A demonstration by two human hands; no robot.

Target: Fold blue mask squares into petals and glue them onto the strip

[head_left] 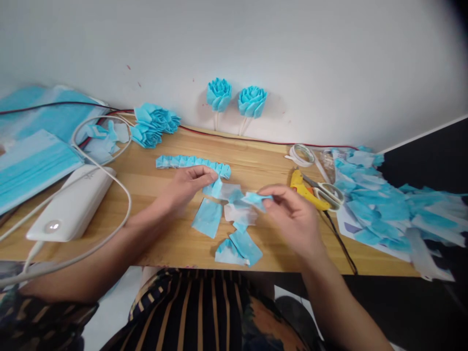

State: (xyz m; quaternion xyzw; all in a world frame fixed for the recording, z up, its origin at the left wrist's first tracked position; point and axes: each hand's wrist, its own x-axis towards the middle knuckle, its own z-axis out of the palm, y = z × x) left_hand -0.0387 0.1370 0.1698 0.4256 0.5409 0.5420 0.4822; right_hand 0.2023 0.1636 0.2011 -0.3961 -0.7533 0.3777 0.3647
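My left hand (186,187) rests on the wooden table (256,161), its fingers pinched on the end of a pleated blue strip (190,162) near a folded blue piece (217,187). My right hand (292,214) pinches a small folded blue paper piece (258,199) just above the table. Between and below my hands lie loose blue and white squares (207,218), with more blue squares (239,246) near the front edge.
Two blue paper flowers (236,100) on sticks lean on the wall, a blue bunch (153,124) lies left. A yellow glue gun (305,192), scissors (327,192), tape roll (302,155) and scrap pile (387,204) sit right. A white power bank (73,202) with cable lies left.
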